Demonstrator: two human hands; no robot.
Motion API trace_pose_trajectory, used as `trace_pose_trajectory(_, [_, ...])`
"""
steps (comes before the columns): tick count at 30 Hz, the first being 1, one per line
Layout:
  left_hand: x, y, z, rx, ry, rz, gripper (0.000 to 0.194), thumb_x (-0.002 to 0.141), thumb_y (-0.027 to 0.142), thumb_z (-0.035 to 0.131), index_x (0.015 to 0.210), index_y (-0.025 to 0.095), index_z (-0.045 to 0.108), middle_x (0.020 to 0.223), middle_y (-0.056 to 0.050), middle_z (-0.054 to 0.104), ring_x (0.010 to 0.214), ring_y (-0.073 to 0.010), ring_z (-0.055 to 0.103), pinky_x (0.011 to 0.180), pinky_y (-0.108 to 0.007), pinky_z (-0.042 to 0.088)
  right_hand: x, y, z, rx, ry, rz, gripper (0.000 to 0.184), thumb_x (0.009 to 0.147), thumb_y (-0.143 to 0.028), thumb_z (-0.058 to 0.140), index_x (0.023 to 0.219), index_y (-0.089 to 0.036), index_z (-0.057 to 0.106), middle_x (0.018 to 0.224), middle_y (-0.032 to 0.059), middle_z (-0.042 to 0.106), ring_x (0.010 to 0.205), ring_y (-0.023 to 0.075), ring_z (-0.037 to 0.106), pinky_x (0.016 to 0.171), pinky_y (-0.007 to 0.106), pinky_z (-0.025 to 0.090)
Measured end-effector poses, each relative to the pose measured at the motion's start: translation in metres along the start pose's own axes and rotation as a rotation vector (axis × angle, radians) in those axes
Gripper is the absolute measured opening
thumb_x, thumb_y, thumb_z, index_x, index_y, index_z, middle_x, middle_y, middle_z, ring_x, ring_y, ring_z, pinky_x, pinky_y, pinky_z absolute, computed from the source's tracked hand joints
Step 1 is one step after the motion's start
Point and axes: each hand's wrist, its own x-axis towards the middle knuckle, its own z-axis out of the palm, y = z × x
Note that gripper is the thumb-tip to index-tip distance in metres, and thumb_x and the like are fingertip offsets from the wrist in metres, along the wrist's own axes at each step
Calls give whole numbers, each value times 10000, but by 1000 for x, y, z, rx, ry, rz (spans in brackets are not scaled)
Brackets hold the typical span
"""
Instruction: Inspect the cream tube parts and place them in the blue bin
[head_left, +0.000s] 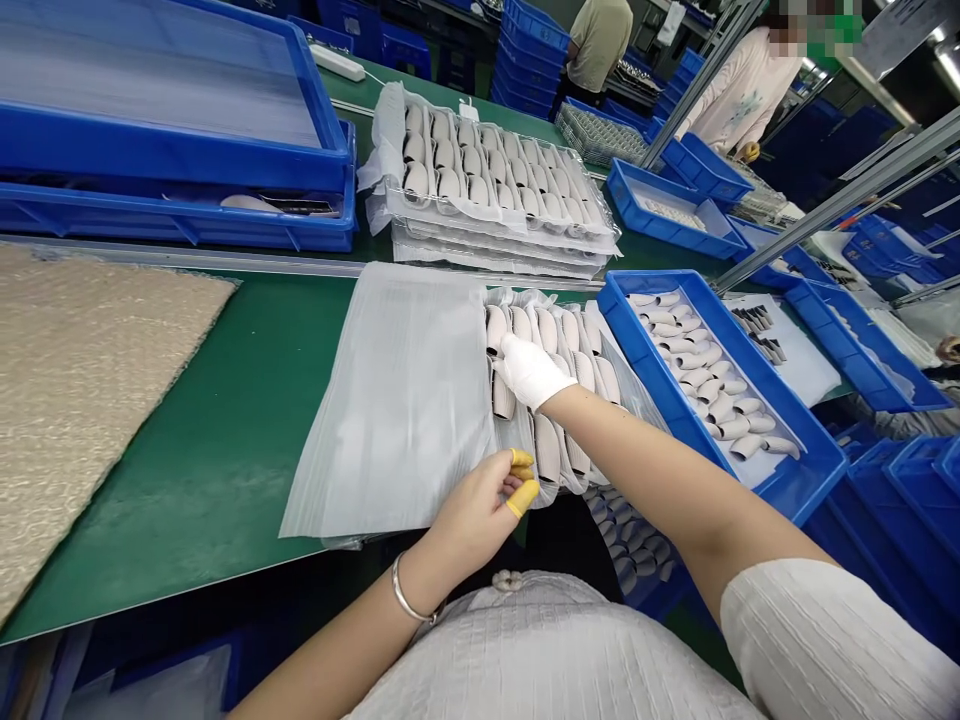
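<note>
My right hand (529, 372), in a white glove, rests on the rows of beige curved parts (559, 340) in a clear tray, its fingers closed round one part at the left end. My left hand (480, 510), with yellow finger cots, pinches the near edge of the white foam sheet (405, 400) that half covers that tray. The tray lies on the green table (225, 450) right before me.
A stack of filled clear trays (495, 190) stands behind. A blue bin (750, 470) of loose beige parts sits to the right. Stacked blue crates (172, 150) are at far left, a woven mat (82, 390) at left. Two people stand at the back.
</note>
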Motion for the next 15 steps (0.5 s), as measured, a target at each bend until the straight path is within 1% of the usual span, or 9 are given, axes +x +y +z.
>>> trace_pose_trajectory(2, [0,1,0,17,-9,-3,139,927,301,555,1029,226,612,1025,-61,686,912,-227,637,820,-371,505,-6,-1,-2,-56,12,-15,128,900,-216,616,1011,-155,595,937,139,682,883,258,645,802,342,474])
trace_pose_trajectory(4, [0,2,0,27,-13,-1,122,926,292,554,1009,225,614,1020,-62,684,910,-228,637,815,-370,506,-8,2,-7,-108,52,-62,137,913,-272,607,984,-154,609,917,125,680,877,256,634,796,332,469])
trace_pose_trajectory(6, [0,2,-1,29,-11,7,112,919,294,566,989,226,620,1020,-63,684,911,-230,636,813,-370,509,-2,7,-14,-118,139,-114,151,925,-288,577,958,-150,627,914,108,677,902,248,619,824,323,462])
trace_pose_trajectory(8, [0,2,-1,26,-10,13,101,917,295,571,971,227,623,1020,-62,683,912,-230,635,817,-371,511,11,13,-21,-72,204,-123,164,936,-256,542,992,-140,644,946,89,683,936,219,607,864,294,449])
trace_pose_trajectory(10, [0,2,-2,26,-15,13,95,920,292,565,965,227,618,1024,-62,681,915,-227,635,824,-372,513,30,16,-26,-50,182,-84,230,952,-249,511,1101,-131,639,1004,68,691,944,181,602,868,257,438])
trace_pose_trajectory(12, [1,2,-2,32,-22,5,94,921,277,556,977,225,611,1029,-62,680,917,-223,636,833,-373,513,49,14,-27,-82,125,-22,324,994,-259,414,1163,-66,613,1052,73,673,958,151,606,858,240,410])
trace_pose_trajectory(14, [1,1,-2,44,-25,-5,99,920,263,550,990,223,608,1038,-64,680,922,-221,637,841,-375,513,65,10,-27,-133,81,17,373,1013,-278,365,1147,-29,609,1076,102,656,987,176,612,859,281,403])
trace_pose_trajectory(15, [1,0,-2,52,-25,-9,106,921,264,548,997,222,608,1050,-67,679,928,-222,637,846,-377,512,73,8,-26,-156,60,23,367,1012,-299,388,1117,-35,620,1076,120,657,1001,204,616,867,310,410])
